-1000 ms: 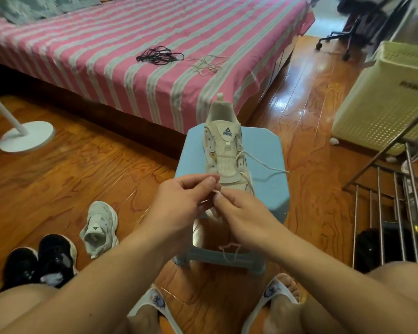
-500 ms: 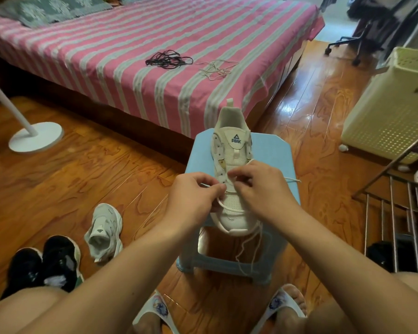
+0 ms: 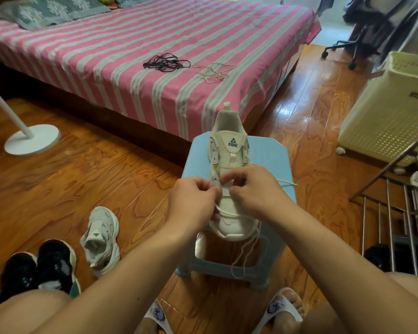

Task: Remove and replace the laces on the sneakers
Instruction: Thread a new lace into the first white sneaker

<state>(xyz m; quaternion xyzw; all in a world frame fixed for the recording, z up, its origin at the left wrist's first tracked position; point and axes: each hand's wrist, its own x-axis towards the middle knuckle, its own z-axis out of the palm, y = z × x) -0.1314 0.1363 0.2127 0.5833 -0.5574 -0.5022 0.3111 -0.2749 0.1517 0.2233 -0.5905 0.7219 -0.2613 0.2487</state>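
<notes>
White lace (image 3: pixel 229 214) is pinched by the left hand (image 3: pixel 192 201) at the left eyelets so it can be threaded. Mid-frame, the sneaker (image 3: pixel 229 165) is kept on the blue stool (image 3: pixel 265 153), close by. More lace is pinched by the right hand (image 3: pixel 253 189).

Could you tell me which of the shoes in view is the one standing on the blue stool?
The white sneaker under both hands; the other white sneaker and the black pair sit on the floor.

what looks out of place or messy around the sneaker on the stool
The white lace dangles off the blue stool's front edge below the white sneaker. Another white sneaker lies on the floor, and loose black laces and pale laces sprawl on the bed.
</notes>
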